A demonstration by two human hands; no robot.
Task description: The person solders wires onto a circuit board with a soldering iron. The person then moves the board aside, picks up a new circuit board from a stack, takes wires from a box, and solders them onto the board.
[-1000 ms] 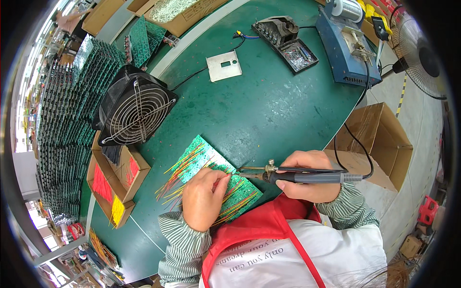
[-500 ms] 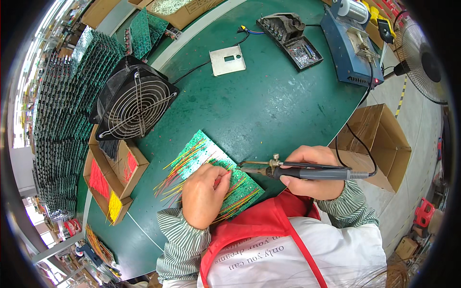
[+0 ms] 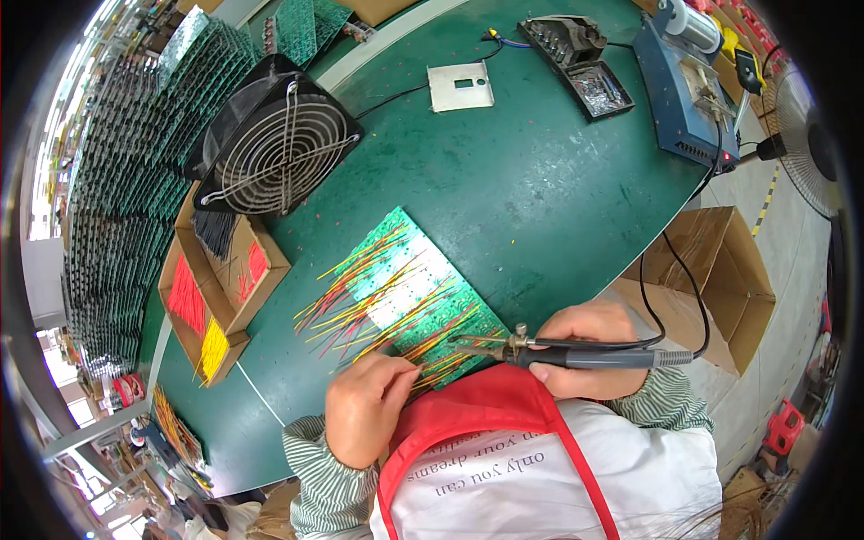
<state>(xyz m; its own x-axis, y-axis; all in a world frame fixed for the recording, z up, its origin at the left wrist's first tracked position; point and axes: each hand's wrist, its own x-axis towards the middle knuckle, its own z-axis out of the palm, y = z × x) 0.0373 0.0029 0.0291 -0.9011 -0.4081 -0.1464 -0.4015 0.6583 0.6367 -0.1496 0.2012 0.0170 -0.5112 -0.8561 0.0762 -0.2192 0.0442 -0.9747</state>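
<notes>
I'm looking down on the green table (image 3: 504, 180); it fills most of the view, curving off toward the rim; on its far left stands the black fan (image 3: 279, 148) with its wire grille tilted up; to the right, over the table's edge, an open cardboard box (image 3: 720, 279) sits on the floor; at the far right end of the table I see the blue station (image 3: 684, 90), a cable running from it down toward the near side; left of the work, cardboard trays (image 3: 216, 288) hold red and yellow wire pieces; now the centre: the green circuit board (image 3: 405, 297) lies flat on the table just ahead of the person, bristling with red, yellow and orange wires that fan out to the left; the right hand (image 3: 585, 346) is wrapped tight around the soldering iron (image 3: 558, 355), fingers closed on its black handle, the metal tip pointing left over the board's near edge; the left hand (image 3: 364, 405) rests at the board's near corner, fingertips pressed together on something thin by the wires; what exactly it pinches I cannot tell.
</notes>
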